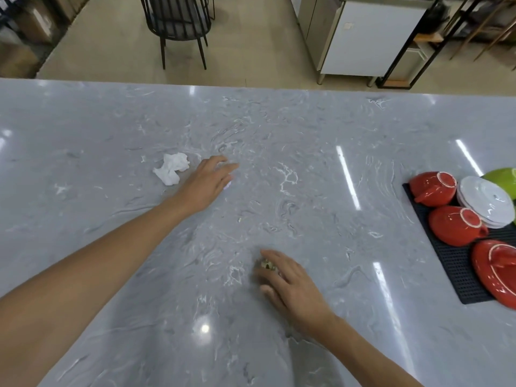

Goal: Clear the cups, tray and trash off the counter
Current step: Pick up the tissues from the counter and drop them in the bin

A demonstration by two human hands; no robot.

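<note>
A crumpled white tissue [171, 168] lies on the grey marble counter [279, 129]. My left hand [208, 180] hovers just right of the tissue, fingers spread and pointing right, with something small and pale showing under its fingertips. My right hand [284, 277] rests on the counter nearer to me, fingers curled over a small crumpled greenish scrap [267, 264] that is mostly hidden. At the right edge, red cups [452, 226] stand upside down on a black rubber mat [446, 263] beside a stack of white saucers [487, 201] and a green cup [502, 178].
Beyond the counter's far edge stand a black wire chair [178, 23] and a steel-and-white cabinet [363, 37] on a beige floor. A tiny crumb [239, 219] lies between my hands.
</note>
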